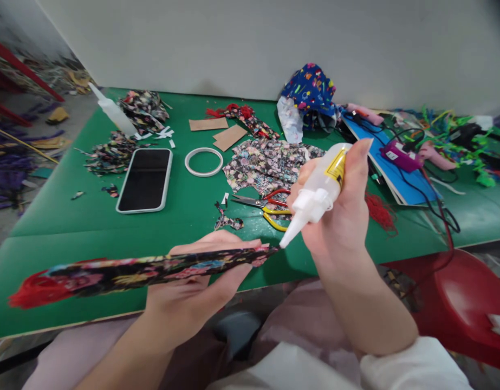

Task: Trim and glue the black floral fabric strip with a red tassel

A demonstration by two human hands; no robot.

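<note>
My left hand [201, 287] pinches a long, narrow strip of black floral fabric [152, 271] near its right end, above the table's front edge. Red threads [42, 290] hang at the strip's far left end. In my right hand [343, 211] is a white plastic glue bottle [323, 184] with a yellow label, tilted down to the left. Its pointed nozzle meets or nearly meets the strip's right tip. Behind the bottle lie scissors [253, 202] and a yellow-handled tool [276, 216], partly over a piece of floral fabric [261, 162].
On the green table [63, 216] are a phone [144, 180], a tape roll [203, 162], brown card pieces [208, 124], fabric scraps [111, 154] and a second bottle [115, 114]. Cables and a purple device [401, 155] lie right. A red stool [456, 298] stands front right.
</note>
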